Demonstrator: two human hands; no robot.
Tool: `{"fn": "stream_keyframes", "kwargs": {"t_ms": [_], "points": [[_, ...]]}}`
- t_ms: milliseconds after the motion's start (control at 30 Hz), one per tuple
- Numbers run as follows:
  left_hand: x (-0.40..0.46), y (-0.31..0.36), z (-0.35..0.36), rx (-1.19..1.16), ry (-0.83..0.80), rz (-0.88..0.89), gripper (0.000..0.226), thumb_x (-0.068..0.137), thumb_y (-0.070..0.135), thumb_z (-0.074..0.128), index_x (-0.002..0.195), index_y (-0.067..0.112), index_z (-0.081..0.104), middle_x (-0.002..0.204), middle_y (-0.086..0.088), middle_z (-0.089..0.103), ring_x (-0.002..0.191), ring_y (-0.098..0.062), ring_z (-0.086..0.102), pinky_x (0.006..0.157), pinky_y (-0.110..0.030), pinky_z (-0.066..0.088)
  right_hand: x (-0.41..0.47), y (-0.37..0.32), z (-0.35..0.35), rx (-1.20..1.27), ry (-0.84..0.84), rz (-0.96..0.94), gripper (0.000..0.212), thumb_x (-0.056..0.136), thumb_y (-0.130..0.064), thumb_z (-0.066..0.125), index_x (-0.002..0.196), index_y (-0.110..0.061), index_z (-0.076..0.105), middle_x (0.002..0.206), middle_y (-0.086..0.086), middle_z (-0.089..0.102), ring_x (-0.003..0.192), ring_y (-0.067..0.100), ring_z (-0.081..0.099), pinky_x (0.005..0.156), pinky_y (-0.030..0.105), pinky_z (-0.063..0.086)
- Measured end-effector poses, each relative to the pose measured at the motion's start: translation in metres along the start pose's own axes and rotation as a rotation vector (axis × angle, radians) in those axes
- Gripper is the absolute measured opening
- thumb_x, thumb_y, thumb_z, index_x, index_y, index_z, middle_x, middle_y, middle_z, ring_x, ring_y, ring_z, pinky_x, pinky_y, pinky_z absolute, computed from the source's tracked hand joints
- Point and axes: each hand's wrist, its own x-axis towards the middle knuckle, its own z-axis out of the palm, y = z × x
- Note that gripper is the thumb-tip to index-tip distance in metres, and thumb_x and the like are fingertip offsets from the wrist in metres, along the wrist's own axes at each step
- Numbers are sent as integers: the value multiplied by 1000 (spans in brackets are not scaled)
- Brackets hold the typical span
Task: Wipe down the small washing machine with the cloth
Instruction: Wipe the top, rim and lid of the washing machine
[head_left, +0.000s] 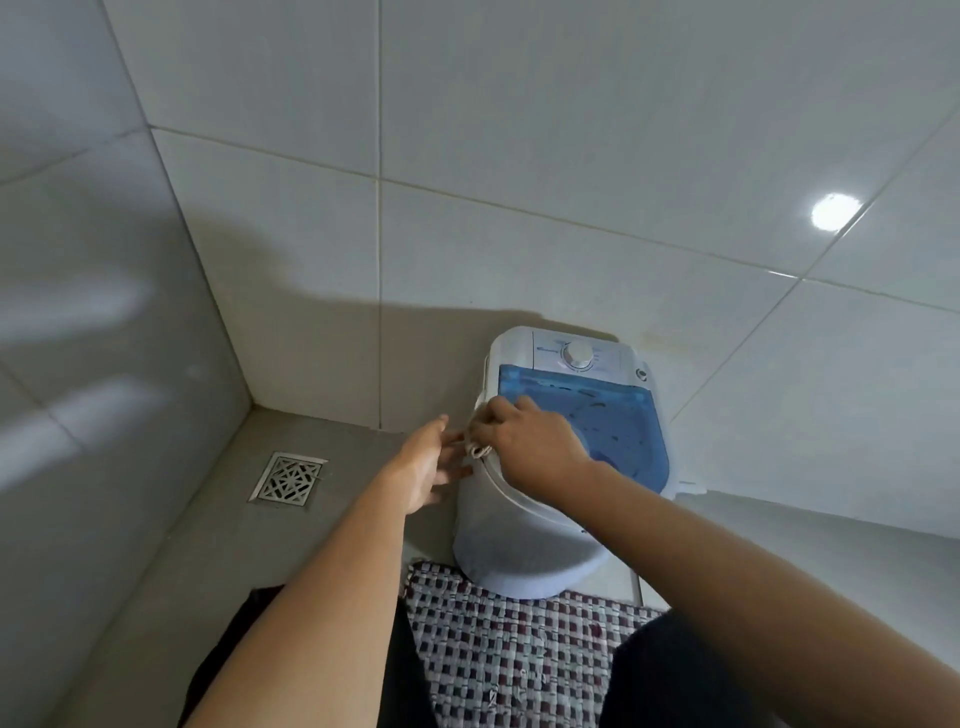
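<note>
The small washing machine (550, 467) stands on the floor against the tiled wall (519, 156), its white body topped by a translucent blue lid (597, 421) and a round white dial (578, 355) at the back. The person's right hand (530, 441) lies on the left rim of the machine, fingers curled over a crumpled pale cloth (477, 441) pressed against the rim's edge. The left hand (428, 462) hangs just beside the machine's left side, fingers spread and loose, gripping nothing, its fingertips close to the cloth; whether they touch it cannot be told. A checked woven mat (519, 644) lies in front of the machine, and a metal floor drain (288, 478) sits to the left near the corner.
</note>
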Motion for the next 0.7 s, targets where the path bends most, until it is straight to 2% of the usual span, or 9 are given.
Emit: {"fn": "stream_keyframes", "kwargs": {"t_ms": [100, 200, 267, 333, 400, 467, 500, 600, 700], "points": [[1, -3, 3, 42, 38, 18, 43, 106, 41, 34, 118, 26, 73, 105, 6, 81, 98, -19, 74, 116, -50, 32, -2, 3, 1, -2, -10, -47, 40, 98, -14, 51, 134, -28, 61, 136, 0, 50, 111, 26, 50, 58, 34, 42], [6, -4, 7, 96, 39, 22, 38, 105, 35, 41, 113, 23, 75, 111, 7, 80, 93, -15, 74, 118, -48, 30, 35, 19, 3, -47, -5, 31, 40, 96, -8, 54, 130, -26, 63, 129, 4, 51, 112, 29, 49, 64, 38, 47], [6, -3, 12, 146, 33, 37, 30, 107, 37, 45, 110, 23, 71, 109, 6, 74, 88, -13, 68, 103, -38, 41, 70, 36, 3, -49, -12, 129, 39, 96, -7, 52, 129, -25, 65, 127, 5, 51, 115, 31, 49, 71, 41, 49], [6, -2, 16, 223, 59, 92, 28, 105, 44, 50, 110, 21, 65, 111, 6, 67, 98, -18, 63, 86, -32, 42, 100, 55, -3, -15, -35, 216, 42, 97, -7, 51, 130, -27, 65, 128, 4, 51, 120, 33, 49, 84, 44, 52], [4, 0, 18, 302, 93, 154, 26, 105, 48, 50, 92, 26, 58, 96, 9, 59, 89, -17, 58, 85, -31, 39, 122, 72, -9, 7, -45, 294, 43, 96, -5, 52, 133, -23, 64, 131, 7, 50, 122, 34, 48, 90, 44, 50], [3, 2, 20, 325, 118, 183, 39, 104, 50, 50, 72, 29, 45, 77, 10, 48, 70, -11, 49, 78, -32, 39, 132, 83, -11, 17, -25, 372, 42, 96, -4, 51, 135, -18, 61, 131, 9, 50, 121, 34, 48, 91, 43, 50], [3, 4, 21, 339, 123, 186, 42, 104, 50, 50, 68, 30, 41, 73, 9, 45, 66, -9, 46, 72, -32, 39, 135, 87, -10, 30, -19, 404, 42, 95, -4, 51, 135, -16, 60, 131, 9, 50, 121, 34, 48, 90, 43, 49], [5, 3, 20, 389, 146, 206, 40, 105, 48, 49, 74, 24, 50, 69, 8, 44, 61, -6, 43, 57, -23, 36, 133, 88, -3, 47, -13, 419, 46, 92, 0, 53, 134, -17, 61, 130, 8, 51, 119, 33, 48, 87, 43, 52], [18, 0, 17, 481, 141, 246, 35, 104, 51, 50, 90, 20, 60, 81, 0, 57, 72, -19, 52, 70, -28, 41, 118, 79, 5, 28, 9, 316, 52, 89, 2, 58, 134, -24, 63, 134, 5, 51, 120, 32, 50, 85, 44, 55]]}}
